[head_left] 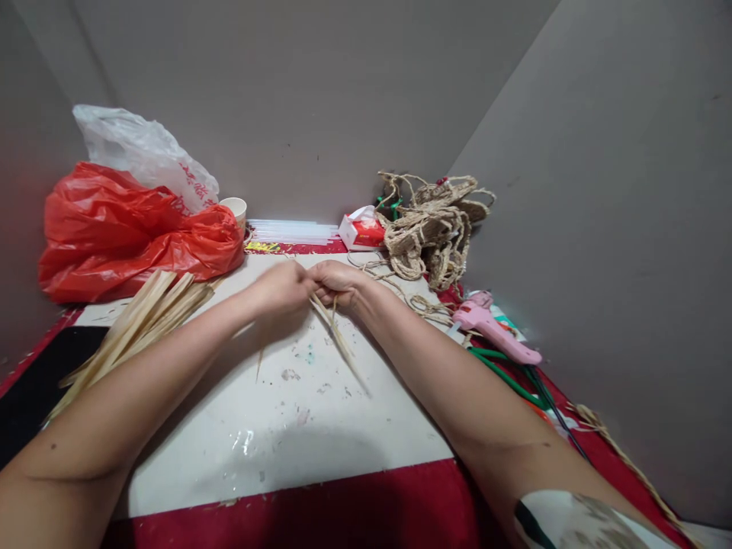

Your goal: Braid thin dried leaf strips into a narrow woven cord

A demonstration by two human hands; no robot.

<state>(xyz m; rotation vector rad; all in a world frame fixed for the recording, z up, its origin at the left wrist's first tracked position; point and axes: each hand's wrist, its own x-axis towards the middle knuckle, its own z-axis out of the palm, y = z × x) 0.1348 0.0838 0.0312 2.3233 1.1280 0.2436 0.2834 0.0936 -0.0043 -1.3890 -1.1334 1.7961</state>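
Above the white board, my left hand and my right hand meet with their fingers closed together. Both pinch pale dried plant strips, whose loose ends hang down below the fingers toward me. The left hand is slightly blurred, and where the strips cross between the fingertips is hidden. A bundle of wider dried strips lies on the left, partly behind my left forearm. From near my right hand, a thin twisted cord runs across the board to the right.
A red plastic bag and a white bag stand at the back left, beside a paper cup. Clear glue sticks, a tissue pack and coiled braided rope line the back. A pink glue gun lies right.
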